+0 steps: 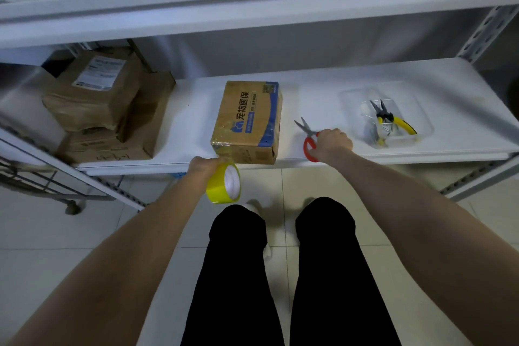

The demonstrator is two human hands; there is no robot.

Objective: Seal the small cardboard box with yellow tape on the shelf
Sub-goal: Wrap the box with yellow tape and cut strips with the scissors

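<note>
The left hand [202, 168] grips a yellow tape roll [224, 183] just below the white shelf's [323, 95] front edge, touching the small printed cardboard box [248, 121]. Right of it, the right hand [332, 144] clasps red-handled scissors [309, 137], bare shelf between.

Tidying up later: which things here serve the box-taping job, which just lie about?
For the job: small cardboard box; yellow tape roll, in the left hand; red scissors, in the right hand.
Lying about: pliers in a clear tray; stacked brown boxes.
</note>
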